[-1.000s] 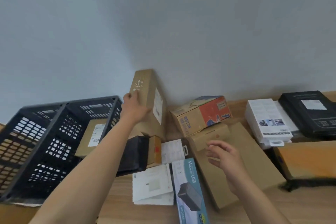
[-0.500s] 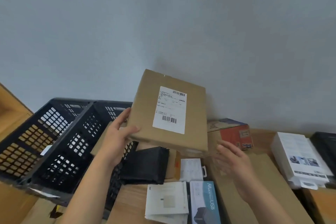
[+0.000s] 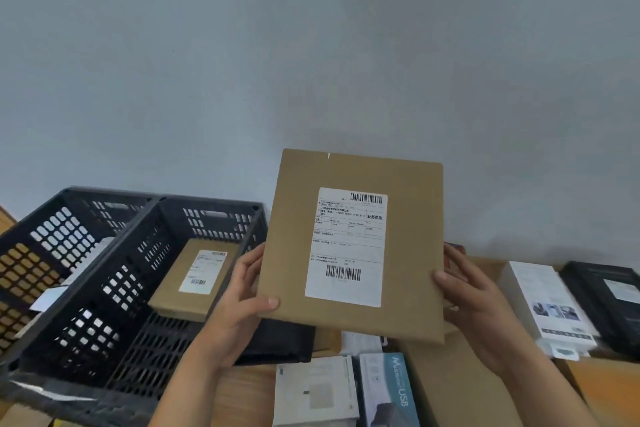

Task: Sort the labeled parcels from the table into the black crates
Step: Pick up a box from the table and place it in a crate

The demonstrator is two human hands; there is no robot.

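Gripping labeled parcel (image 3: 353, 246), both hands.

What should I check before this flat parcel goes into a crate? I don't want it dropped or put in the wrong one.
1. Hold: left hand and right hand grip opposite edges of the flat brown parcel: ok.
2. Label faces the camera, barcodes visible: ok.
3. Which crate the label calls for: cannot tell, the print is too small.
4. Room in the nearer black crate: one labeled parcel leans inside, floor free beside it: ok.
5. Room in the far crate: cannot tell, mostly hidden.
6. Path leftward to the crates: nothing in the way: ok.
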